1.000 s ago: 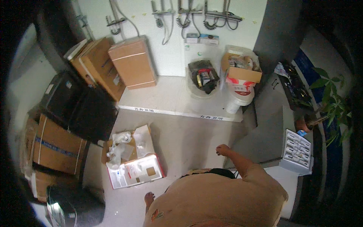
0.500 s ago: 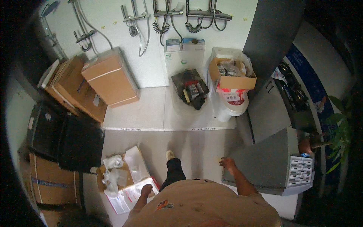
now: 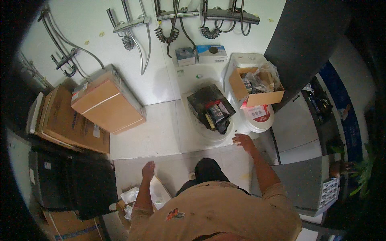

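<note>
My right hand (image 3: 243, 141) reaches forward with its fingers apart and nothing visible in them. It is nearest to the rounded front of a white toilet (image 3: 211, 139) and the white toilet (image 3: 261, 126) to its right. On the left toilet rests an open black box (image 3: 201, 99) with small packages (image 3: 215, 112) inside. A brown carton (image 3: 265, 98) holding clear plastic bags stands on the right one. Over on the left, my left hand (image 3: 148, 170) hangs with its fingers curled together, and no object shows in it. Below it lies an open carton with white plastic bags (image 3: 130, 195), partly hidden by my forearm.
Large cardboard boxes (image 3: 106, 102) lean at the left of the raised white platform (image 3: 161, 128). Black cases (image 3: 92, 180) stand near left. Shower sets (image 3: 167, 34) hang on the back wall. A grey cabinet (image 3: 297, 180) and a potted plant (image 3: 364, 172) are at right.
I have come closer to the platform. My left hand has risen away from the red-and-white sheet by the floor carton. My right hand has moved forward to beside the toilets.
</note>
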Demonstrator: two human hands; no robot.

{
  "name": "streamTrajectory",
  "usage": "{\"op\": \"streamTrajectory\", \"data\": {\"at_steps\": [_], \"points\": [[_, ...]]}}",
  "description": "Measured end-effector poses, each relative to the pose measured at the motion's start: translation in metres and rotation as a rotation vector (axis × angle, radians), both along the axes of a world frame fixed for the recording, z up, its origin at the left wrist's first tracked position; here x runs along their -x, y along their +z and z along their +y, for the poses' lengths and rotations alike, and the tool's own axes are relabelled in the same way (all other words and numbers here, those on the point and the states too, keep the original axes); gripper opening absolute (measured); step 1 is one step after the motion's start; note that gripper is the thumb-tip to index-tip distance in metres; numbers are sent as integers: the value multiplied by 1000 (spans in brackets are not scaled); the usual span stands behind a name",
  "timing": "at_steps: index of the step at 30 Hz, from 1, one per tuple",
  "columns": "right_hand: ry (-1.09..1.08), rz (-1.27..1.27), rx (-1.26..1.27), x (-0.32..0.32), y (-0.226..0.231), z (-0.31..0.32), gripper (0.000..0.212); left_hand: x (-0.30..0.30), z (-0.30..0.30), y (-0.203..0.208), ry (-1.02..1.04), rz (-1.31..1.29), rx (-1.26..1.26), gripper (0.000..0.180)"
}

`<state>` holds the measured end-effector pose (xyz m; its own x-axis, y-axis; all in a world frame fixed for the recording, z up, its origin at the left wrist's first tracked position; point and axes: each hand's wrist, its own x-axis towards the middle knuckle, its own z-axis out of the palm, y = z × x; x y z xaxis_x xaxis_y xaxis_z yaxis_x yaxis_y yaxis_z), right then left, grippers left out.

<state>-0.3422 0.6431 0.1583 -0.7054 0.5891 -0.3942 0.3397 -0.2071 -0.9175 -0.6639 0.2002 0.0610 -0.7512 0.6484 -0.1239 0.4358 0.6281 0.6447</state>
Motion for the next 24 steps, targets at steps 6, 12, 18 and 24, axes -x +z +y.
{"op": "streamTrajectory", "data": {"at_steps": [6, 12, 18, 24], "points": [[-10, 149, -151, 99, 59, 61, 47, 66, 100, 53, 55, -371, -465, 26], [-146, 213, -254, 200, 115, 135, 49, 83, 163, 91, -5, -455, -277, 28], [-348, 413, -506, 326, 142, 284, 40, 136, 209, 101, -12, -482, -184, 29], [-458, 440, -734, 430, 181, 406, 28, 183, 251, 127, -22, -524, -83, 31]]}}
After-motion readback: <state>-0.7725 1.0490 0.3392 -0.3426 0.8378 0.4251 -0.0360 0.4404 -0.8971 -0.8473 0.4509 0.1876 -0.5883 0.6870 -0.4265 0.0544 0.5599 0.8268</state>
